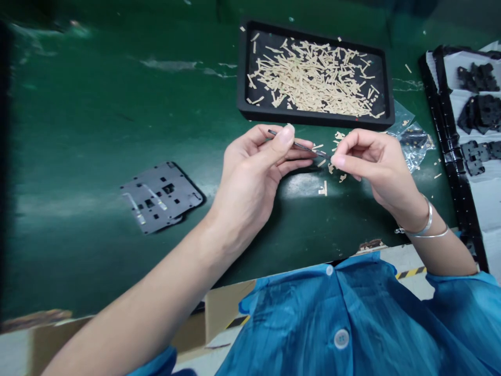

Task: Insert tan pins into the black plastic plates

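Note:
A thin dark strip-like part (303,148) spans the gap between my two hands, seen nearly edge-on, so its exact kind does not show. My left hand (262,162) pinches it between thumb and fingers, the other fingers stretched out beneath. At its right end, the thumb and forefinger of my right hand (370,162) are closed together; any small piece between those tips is hidden. Small cream-coloured pieces (323,189) lie scattered on the green table below and between the hands.
A black tray (313,119) heaped with cream strips (309,75) stands behind my hands. Dark flat plates (160,196) lie stacked at left. To the right are a clear plastic bag (415,146) and a black-edged rack (450,141) with black moulded parts (483,112).

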### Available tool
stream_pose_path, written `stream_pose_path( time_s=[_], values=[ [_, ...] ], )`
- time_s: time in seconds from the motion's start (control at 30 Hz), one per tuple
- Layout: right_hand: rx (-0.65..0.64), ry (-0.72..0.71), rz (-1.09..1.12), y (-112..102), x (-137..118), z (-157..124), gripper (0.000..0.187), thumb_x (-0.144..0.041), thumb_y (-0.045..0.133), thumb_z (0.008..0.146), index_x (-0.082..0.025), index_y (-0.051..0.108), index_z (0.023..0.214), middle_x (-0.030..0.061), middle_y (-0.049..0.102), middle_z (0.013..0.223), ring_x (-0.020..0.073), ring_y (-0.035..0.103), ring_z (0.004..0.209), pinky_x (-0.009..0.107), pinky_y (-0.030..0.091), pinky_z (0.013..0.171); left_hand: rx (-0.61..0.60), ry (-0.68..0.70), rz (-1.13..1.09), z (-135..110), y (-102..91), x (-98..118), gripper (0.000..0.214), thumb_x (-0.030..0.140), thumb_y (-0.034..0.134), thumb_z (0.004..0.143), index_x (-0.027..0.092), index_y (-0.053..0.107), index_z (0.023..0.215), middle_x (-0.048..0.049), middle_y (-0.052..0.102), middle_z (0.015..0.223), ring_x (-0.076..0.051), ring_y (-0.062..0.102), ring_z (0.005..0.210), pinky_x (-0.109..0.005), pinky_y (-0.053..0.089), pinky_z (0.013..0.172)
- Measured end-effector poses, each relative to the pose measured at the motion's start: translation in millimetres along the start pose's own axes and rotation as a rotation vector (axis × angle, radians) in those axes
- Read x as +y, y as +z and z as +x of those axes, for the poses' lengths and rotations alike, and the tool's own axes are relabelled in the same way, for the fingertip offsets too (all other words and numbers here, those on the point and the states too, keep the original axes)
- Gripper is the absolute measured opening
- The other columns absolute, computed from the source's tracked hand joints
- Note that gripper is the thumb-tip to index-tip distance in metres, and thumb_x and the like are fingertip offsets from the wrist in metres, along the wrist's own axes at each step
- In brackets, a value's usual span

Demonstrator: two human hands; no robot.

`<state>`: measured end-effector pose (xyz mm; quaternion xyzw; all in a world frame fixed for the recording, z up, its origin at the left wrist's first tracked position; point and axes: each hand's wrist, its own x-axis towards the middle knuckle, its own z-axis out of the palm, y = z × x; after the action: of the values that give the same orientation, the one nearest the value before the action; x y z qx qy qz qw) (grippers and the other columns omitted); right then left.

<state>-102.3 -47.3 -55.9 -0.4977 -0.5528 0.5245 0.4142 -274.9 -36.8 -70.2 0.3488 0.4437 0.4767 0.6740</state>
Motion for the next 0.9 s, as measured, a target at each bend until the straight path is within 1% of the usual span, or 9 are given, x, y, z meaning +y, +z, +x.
stream_pose_path(
  time_s=[0.23,0.43,0.57,0.63,0.7,0.8,0.9],
  values=[
    [-0.018,0.002,-0.005,-0.9,2.6,0.6,0.032,-0.043,0.077,0.072,-0.017,0.059,0.067,-0.0023,0.054,0.066,0.0102,0.052,0.067,0.024,0.042,0.058,-0.005,-0.06,-0.018,1.3,-0.2,-0.9,0.017,0.029,0.065,0.085,0.019,0.061,0.071,-0.0038,0.073,0.078,-0.017,0.072,0.074,-0.03,0.06,0.076],
    [-0.02,-0.004,0.039,-1.4,4.5,1.4,0.03,-0.039,0.078,0.071,-0.017,0.06,0.067,-0.0031,0.054,0.065,0.0091,0.052,0.064,0.024,0.043,0.059,-0.046,-0.112,-0.023,3.7,-2.2,-3.5,0.021,0.034,0.068,0.084,0.019,0.063,0.069,-0.0046,0.073,0.077,-0.018,0.072,0.074,-0.031,0.061,0.075],
    [-0.03,0.014,0.056,-0.9,2.6,1.6,0.034,-0.045,0.079,0.069,-0.017,0.059,0.067,-0.0033,0.054,0.065,0.0086,0.05,0.061,0.024,0.042,0.056,-0.061,-0.145,-0.034,5.8,-3.0,-5.8,0.025,0.037,0.068,0.084,0.017,0.062,0.07,-0.0055,0.072,0.073,-0.018,0.072,0.072,-0.029,0.061,0.071],
    [-0.031,0.021,0.052,-0.8,1.9,1.7,0.038,-0.049,0.078,0.069,-0.018,0.058,0.068,-0.0029,0.054,0.066,0.0085,0.049,0.061,0.023,0.041,0.054,-0.068,-0.158,-0.032,5.8,-2.9,-6.2,0.028,0.04,0.069,0.083,0.017,0.061,0.068,-0.0051,0.07,0.07,-0.018,0.071,0.069,-0.028,0.06,0.067],
    [-0.04,0.028,0.056,-1.2,2.4,2.1,0.039,-0.051,0.078,0.069,-0.018,0.057,0.068,-0.003,0.054,0.066,0.0078,0.047,0.059,0.022,0.038,0.051,-0.063,-0.15,-0.017,4.7,-2.6,-6.2,0.031,0.041,0.071,0.081,0.018,0.058,0.064,-0.0028,0.067,0.065,-0.016,0.068,0.061,-0.026,0.059,0.059],
    [-0.079,0.076,0.093,-2.7,5.0,3.2,0.038,-0.05,0.077,0.072,-0.018,0.056,0.07,-0.0041,0.051,0.062,0.0062,0.041,0.053,0.021,0.031,0.045,-0.029,-0.108,0.013,2.3,-1.9,-6.1,0.034,0.035,0.074,0.079,0.019,0.052,0.058,0.0018,0.059,0.057,-0.011,0.059,0.049,-0.023,0.055,0.048],
    [-0.1,0.125,0.16,-4.5,7.9,4.4,0.035,-0.048,0.074,0.075,-0.018,0.057,0.072,-0.0042,0.052,0.06,0.0054,0.038,0.049,0.021,0.027,0.042,0.019,-0.043,-0.005,0.4,0.0,-6.1,0.032,0.029,0.073,0.079,0.02,0.051,0.057,0.0033,0.056,0.054,-0.01,0.056,0.047,-0.022,0.052,0.044]
  ],
)
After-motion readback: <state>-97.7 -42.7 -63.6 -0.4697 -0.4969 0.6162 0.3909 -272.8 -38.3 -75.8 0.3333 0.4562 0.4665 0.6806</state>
